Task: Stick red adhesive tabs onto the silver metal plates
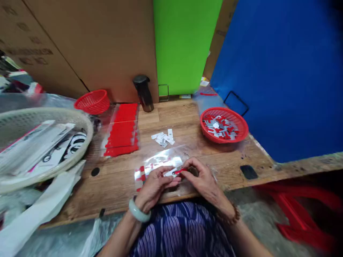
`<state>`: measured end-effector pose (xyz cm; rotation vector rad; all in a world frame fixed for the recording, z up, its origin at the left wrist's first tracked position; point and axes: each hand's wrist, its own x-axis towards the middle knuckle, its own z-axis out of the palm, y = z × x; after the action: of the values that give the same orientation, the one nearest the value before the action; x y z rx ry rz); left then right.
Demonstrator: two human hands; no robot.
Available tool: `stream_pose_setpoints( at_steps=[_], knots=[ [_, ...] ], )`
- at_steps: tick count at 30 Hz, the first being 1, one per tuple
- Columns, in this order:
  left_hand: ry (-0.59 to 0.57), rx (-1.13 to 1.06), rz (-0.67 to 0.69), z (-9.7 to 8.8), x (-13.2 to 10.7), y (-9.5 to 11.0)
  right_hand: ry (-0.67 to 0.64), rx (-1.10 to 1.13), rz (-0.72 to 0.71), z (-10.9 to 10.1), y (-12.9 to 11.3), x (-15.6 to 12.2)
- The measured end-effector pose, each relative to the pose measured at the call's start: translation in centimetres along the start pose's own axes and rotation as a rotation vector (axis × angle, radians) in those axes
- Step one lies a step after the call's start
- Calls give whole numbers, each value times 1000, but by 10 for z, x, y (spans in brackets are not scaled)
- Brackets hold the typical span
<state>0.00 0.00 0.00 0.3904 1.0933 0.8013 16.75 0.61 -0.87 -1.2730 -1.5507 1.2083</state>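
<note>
My left hand and my right hand meet at the near edge of the wooden table. Together they pinch a small white card with a red strip. The left fingers grip the white end, the right fingers hold the red end. Under the hands lies a clear plastic sheet carrying a few red and white pieces. A little pile of white cards sits further out on the table.
A round red basket of red and white pieces stands at right. A stack of red strips, a small red basket, a black cup and a large cream basket fill the left and back.
</note>
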Motion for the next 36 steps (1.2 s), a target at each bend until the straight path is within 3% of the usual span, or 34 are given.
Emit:
stream_pose_setpoints(
  at_steps=[16,36],
  knots=[
    [-32,20,17,10,-2,-6,30,-91,-2,-1,-2,-5],
    [-45,25,13,7,4,-7,5,-129,-25,-1,4,-2]
  ],
)
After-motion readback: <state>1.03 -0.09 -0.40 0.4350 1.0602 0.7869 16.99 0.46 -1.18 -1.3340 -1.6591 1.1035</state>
